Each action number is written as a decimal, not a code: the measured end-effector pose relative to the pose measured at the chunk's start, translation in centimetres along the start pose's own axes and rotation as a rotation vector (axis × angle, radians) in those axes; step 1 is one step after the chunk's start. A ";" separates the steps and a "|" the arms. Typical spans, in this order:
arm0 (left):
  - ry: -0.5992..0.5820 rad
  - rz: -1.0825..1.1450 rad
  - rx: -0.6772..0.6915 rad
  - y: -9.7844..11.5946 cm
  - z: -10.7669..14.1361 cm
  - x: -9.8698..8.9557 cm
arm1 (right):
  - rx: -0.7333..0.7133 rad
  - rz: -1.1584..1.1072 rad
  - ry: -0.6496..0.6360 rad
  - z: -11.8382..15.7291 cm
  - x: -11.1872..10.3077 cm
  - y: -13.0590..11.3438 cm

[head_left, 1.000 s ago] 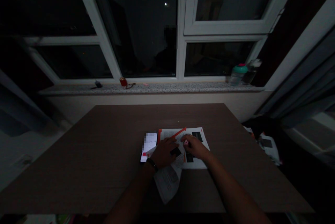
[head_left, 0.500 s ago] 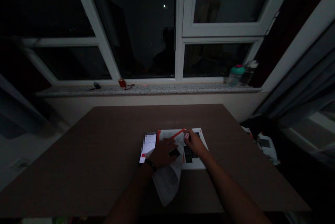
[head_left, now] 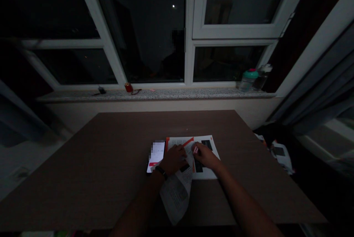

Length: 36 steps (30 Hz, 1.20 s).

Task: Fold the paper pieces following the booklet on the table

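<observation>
Fingers [head_left: 181, 151] of the left hand [head_left: 172, 160] rested outstretched on a folded printed page [head_left: 177, 198], while those of the right hand [head_left: 206, 154] were closed around a small pink object [head_left: 195, 150], too dim and too covered to name more closely. Far to the left hung a grey-blue curtain [head_left: 16, 115]. On the speckled windowsill [head_left: 177, 94] a small dark bottle [head_left: 101, 89] came first, then a red jar [head_left: 128, 88] with a gold-coloured top and a thin dark cord [head_left: 136, 92] beside it. Below, on the brown wood-grain counter [head_left: 83, 178], lay a smartphone [head_left: 157, 152] with its screen lit, just left of the left hand. A dark band [head_left: 160, 172] circled the left wrist. The folded page spread beneath that hand, its red-orange edge slanting up to the right and one corner reaching toward the counter's near edge. Beside the fold, the right hand and the pink object were over a flat printed page [head_left: 203, 175] with dark picture blocks, which lay on the counter. Farther right, on the windowsill, stood a turquoise-lidded bottle [head_left: 248, 83], next to a clear white-capped bottle [head_left: 262, 78]. At the far right hung a grey curtain [head_left: 312, 71]
</observation>
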<state>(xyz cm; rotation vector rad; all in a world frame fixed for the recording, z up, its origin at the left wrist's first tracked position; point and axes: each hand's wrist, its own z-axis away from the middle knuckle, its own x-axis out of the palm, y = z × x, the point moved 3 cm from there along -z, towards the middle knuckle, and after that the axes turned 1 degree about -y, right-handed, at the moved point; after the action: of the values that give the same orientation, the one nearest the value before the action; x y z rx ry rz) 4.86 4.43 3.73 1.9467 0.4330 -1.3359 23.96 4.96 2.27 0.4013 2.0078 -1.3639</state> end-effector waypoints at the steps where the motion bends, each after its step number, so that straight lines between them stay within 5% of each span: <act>1: -0.008 -0.013 0.008 0.0 0.0 0.2 | -0.001 -0.010 -0.004 0.0 0.1 0.0; 16: -0.052 -0.034 0.042 0.3 0.4 0.5 | 0.182 0.238 0.181 -3.1 0.4 2.5; 22: -0.065 -0.028 0.036 0.3 0.4 0.5 | 0.129 0.192 0.256 -2.1 0.2 2.2; 36: -0.091 0.038 0.084 1.1 0.6 -0.5 | 0.017 0.216 0.104 -0.9 0.6 0.5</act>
<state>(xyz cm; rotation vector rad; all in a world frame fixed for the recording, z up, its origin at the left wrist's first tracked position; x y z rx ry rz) 4.98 3.34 4.43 1.9431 0.2991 -1.4322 23.51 5.88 1.70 0.6882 1.9720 -1.2485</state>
